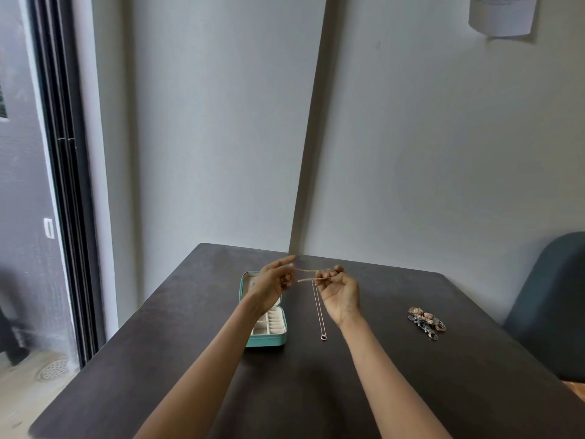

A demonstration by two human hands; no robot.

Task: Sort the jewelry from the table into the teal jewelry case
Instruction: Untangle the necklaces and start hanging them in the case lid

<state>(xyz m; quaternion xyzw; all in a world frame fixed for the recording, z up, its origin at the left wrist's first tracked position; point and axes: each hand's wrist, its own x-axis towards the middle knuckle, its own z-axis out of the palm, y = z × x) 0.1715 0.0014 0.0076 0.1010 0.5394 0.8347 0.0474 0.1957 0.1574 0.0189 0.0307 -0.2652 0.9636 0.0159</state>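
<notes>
A thin gold chain [308, 275] is stretched in the air between my left hand [273, 285] and my right hand [339, 291], each pinching one end above the table. Under my left hand lies the teal jewelry case [269, 339], lid open, with pale divided compartments showing; my wrist hides its middle. A silver necklace [319, 315] with a small round pendant lies straight on the dark table [316, 391] between the case and my right forearm. A pile of mixed jewelry [425, 321], pink and silvery pieces, sits further to the right.
The table's far corner meets a white wall. A dark blue chair [550, 302] stands at the right edge. On the left are a sliding glass door and a floor drain [52, 369].
</notes>
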